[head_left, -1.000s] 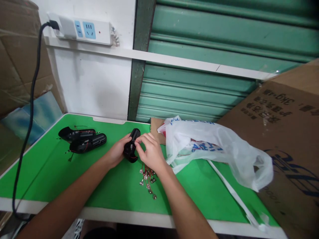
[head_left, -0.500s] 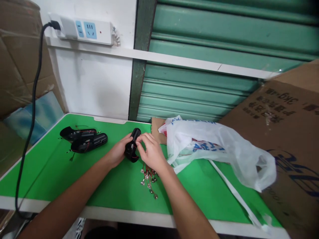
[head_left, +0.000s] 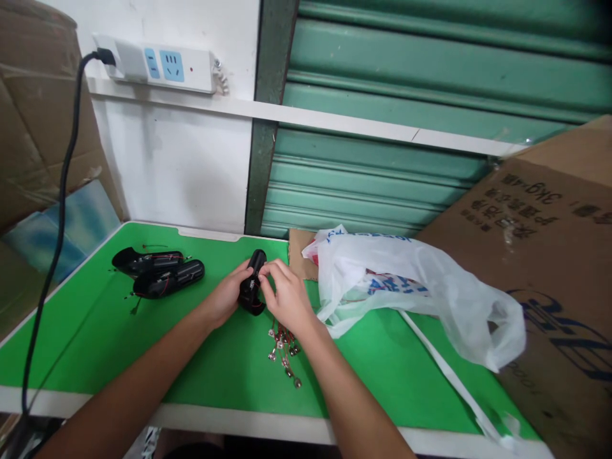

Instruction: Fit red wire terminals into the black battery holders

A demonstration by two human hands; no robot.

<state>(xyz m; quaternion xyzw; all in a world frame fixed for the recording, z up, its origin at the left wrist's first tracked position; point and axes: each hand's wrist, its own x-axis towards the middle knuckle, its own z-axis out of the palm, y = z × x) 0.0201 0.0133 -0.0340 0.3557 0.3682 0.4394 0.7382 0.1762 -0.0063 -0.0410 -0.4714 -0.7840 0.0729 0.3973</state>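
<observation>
**Both hands at work on a black casing at the middle of the green table**

The green table served as the landmark, and everything else sat in relation to it. Behind its far edge rose a green roller shutter and a white wall with a power strip, whose black cable hung down past the table's left side. A large cardboard box leaned over the table's right end, and a white plastic bag sprawled across the right half of the top, touching the box. Toward the table's far left lay two finished-looking black casings, side by side and touching, with thin red wires showing.

At the table's centre the left hand was closed around a single black casing, holding it tilted up off the surface. The right hand had its fingertips pinched together at the upper part of that casing, seemingly on a small part or wire, though what it gripped was too small to tell. Just nearer than the right hand, a small heap of metal contacts on red wires lay on the table.

By my judgement the step in hand was fitting a wired contact into the casing; the next move would call for a steady hold with the left and fine fingertip pressure from the right
</observation>
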